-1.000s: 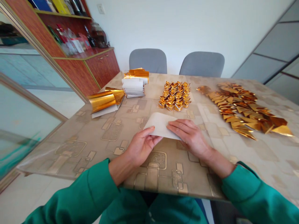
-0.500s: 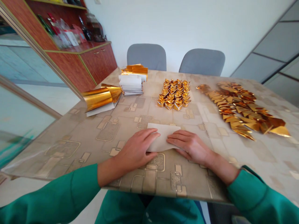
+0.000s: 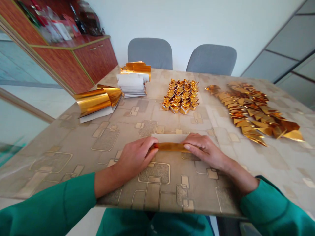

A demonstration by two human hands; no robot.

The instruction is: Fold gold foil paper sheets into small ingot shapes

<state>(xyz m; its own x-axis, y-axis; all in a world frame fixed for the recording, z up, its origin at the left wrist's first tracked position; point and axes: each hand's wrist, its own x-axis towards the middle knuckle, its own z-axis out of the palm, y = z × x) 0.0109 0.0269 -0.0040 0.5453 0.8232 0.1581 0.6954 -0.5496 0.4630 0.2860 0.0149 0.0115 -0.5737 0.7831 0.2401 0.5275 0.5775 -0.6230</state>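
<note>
A sheet of gold foil paper (image 3: 172, 147) lies on the table in front of me, its near edge turned up so a gold strip shows below the white back. My left hand (image 3: 137, 154) pinches the left end of this fold between thumb and fingers. At the right end, my right hand (image 3: 205, 151) grips the same fold, thumb on the near side. Beyond the sheet stand several rows of folded gold paper ingots (image 3: 180, 95). To the right spreads a long pile of folded gold paper pieces (image 3: 261, 114).
At the far left, a stack of paper sheets (image 3: 131, 85) stands beside a curled gold sheet (image 3: 94, 101). A patterned cloth covers the table (image 3: 103, 177). Two grey chairs (image 3: 150, 54) are behind it, and a red wooden cabinet (image 3: 95, 59) is at the back left.
The near edge of the sheet has been turned up, bringing its gold side into view. Both hands have gone from lying flat on the paper to pinching its ends. The view has shifted slightly.
</note>
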